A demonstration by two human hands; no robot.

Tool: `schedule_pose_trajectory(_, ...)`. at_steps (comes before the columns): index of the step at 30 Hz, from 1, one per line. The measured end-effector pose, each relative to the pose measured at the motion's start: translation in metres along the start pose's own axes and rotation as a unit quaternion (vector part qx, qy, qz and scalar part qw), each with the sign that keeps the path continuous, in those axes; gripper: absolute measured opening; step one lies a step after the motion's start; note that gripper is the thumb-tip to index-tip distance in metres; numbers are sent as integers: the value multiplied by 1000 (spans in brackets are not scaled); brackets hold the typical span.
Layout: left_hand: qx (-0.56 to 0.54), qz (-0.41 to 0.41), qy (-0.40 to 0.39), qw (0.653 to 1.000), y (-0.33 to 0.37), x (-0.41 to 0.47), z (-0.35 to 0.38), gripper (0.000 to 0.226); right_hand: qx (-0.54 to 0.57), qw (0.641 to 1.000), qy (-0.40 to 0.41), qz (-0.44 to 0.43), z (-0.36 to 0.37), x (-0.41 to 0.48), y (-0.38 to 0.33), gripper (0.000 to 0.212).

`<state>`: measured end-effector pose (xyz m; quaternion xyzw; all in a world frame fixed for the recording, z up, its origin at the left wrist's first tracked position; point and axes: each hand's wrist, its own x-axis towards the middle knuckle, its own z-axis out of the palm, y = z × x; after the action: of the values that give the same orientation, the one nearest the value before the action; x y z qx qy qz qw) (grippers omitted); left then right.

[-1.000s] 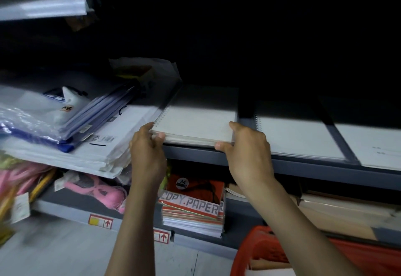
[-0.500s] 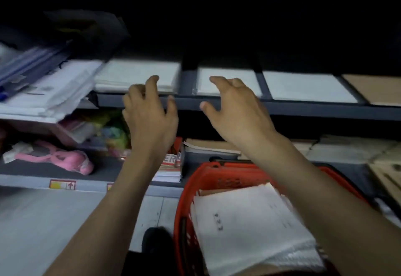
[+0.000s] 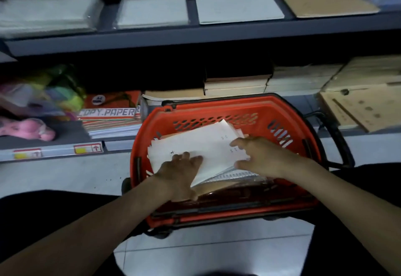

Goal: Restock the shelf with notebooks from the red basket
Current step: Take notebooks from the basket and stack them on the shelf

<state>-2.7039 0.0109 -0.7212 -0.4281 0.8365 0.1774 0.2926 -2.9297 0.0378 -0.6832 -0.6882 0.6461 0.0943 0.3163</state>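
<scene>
The red basket [image 3: 219, 104] stands on the floor in front of the shelves and holds a stack of white notebooks [image 3: 206, 143], with spiral-bound ones [image 3: 234, 175] under them. Both hands are inside the basket. My left hand [image 3: 182, 173] lies on the near left corner of the top white notebook, thumb at its raised edge. My right hand [image 3: 260, 158] covers its right side, fingers spread on top and thumb at the near edge. On the upper grey shelf [image 3: 195, 37] lie flat piles of white notebooks [image 3: 152, 10] and a brown one [image 3: 327, 2].
The lower shelf holds a copy paper pack [image 3: 110, 113], pink and coloured items [image 3: 28, 128] at the left, and brown notebooks and envelopes [image 3: 364, 110] at the right. The basket's black handle [image 3: 338, 136] hangs at its right side. Pale tiled floor [image 3: 208, 249] lies below.
Both hands let go of the notebook on the upper shelf, drew back and came down into the basket onto the top white notebook. The view tilted down.
</scene>
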Motion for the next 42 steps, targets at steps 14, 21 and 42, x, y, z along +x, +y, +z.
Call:
schedule_pose_trajectory(14,-141,77,184,970,-39,16,-49,19,-118,985,81,-93,3,26,-8,31)
schedule_pose_trajectory(21,-351,-157,435,814,-32,25,-37,77,-1,987,153,-38,8,24,-22,26)
schedule_pose_trajectory(42,-681,84,203,699,-17,-43,-74,37,494,868,32,36,-18,23,10,42)
